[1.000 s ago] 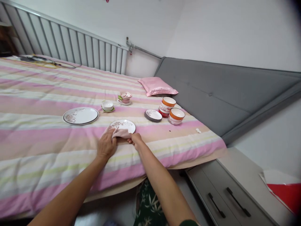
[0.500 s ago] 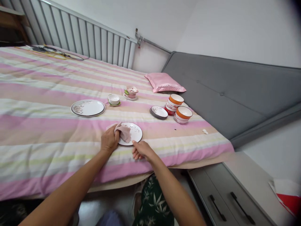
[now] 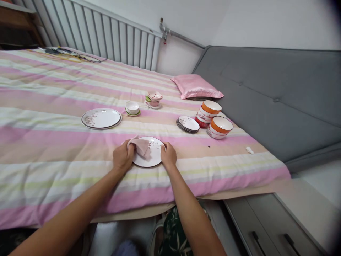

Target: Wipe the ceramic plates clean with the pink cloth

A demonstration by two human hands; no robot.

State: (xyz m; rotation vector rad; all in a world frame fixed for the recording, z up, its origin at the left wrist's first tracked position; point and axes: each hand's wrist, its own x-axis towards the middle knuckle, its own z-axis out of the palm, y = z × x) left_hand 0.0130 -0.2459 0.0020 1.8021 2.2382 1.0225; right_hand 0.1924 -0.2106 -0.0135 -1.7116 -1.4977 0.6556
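In the middle of the frame, a little below centre, a white plate point(image 3: 155, 153) with a dark rim and a brown flower pattern is held between two bare hands, low over or on the striped bed cover point(image 3: 58, 147); whether it touches the cover cannot be told. The left hand point(image 3: 123, 156), at the plate's left edge, pinches a pale pink cloth point(image 3: 142, 146) against the rim, and the cloth lies folded over the left part of the plate. The right hand point(image 3: 169, 155) grips the right edge, thumb on the upper side, its fingers mostly hidden. Left of centre lies a large oval plate point(image 3: 103, 118) with similar flowers, another rim showing beneath it. Near the centre, above the held plate, small white bowls point(image 3: 132, 107) sit on a green dish point(image 3: 133, 113), and just beyond them are small pink bowls point(image 3: 154, 96). Right of centre is a stack of round plates point(image 3: 188, 123), and beside it stand two stacks of bowls point(image 3: 210, 111) with orange bands on top. A pink pillow point(image 3: 197, 86) rests farther back, near the grey headboard point(image 3: 266, 81) at the right. Cables point(image 3: 69, 55) lie at the upper left, before a white radiator point(image 3: 114, 39). A grey cabinet point(image 3: 255, 220) fills the lower right.
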